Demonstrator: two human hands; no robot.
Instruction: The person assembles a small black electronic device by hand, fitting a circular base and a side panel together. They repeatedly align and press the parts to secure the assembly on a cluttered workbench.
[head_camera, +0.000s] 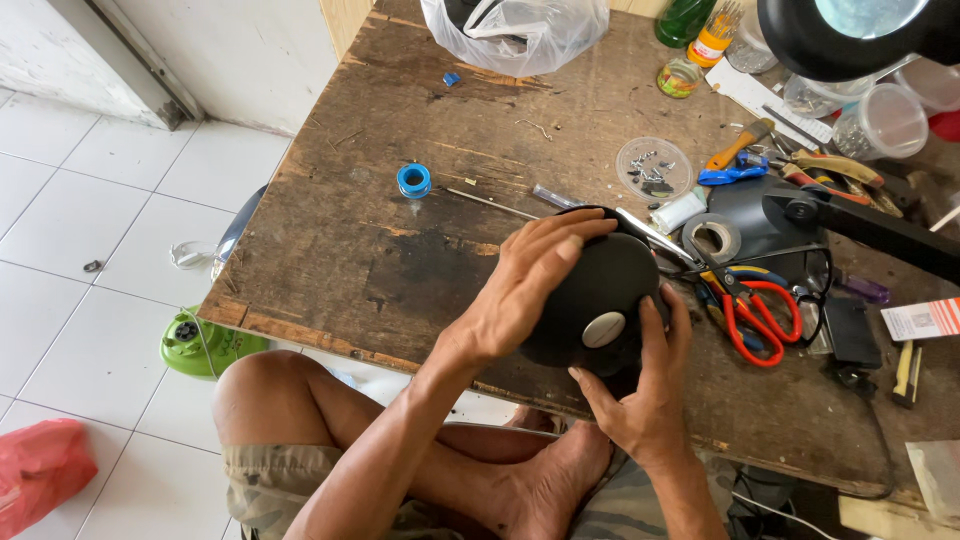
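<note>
A round black device (600, 285) with a grey oval knob on its face sits at the front of a worn wooden workbench (400, 250). My left hand (525, 285) lies over its left and top side, fingers spread along the rim. My right hand (640, 390) grips it from below and from the right, thumb by the grey knob. Both hands hold the device just above the bench top.
Red-handled scissors (755, 315), a grey tape roll (712, 238), pliers and screwdrivers lie right of the device. A clear lid with screws (654, 168), a blue tape spool (413, 181), a plastic bag (515, 30) and a black lamp arm (870, 225) stand further back. My bare legs are below the bench edge.
</note>
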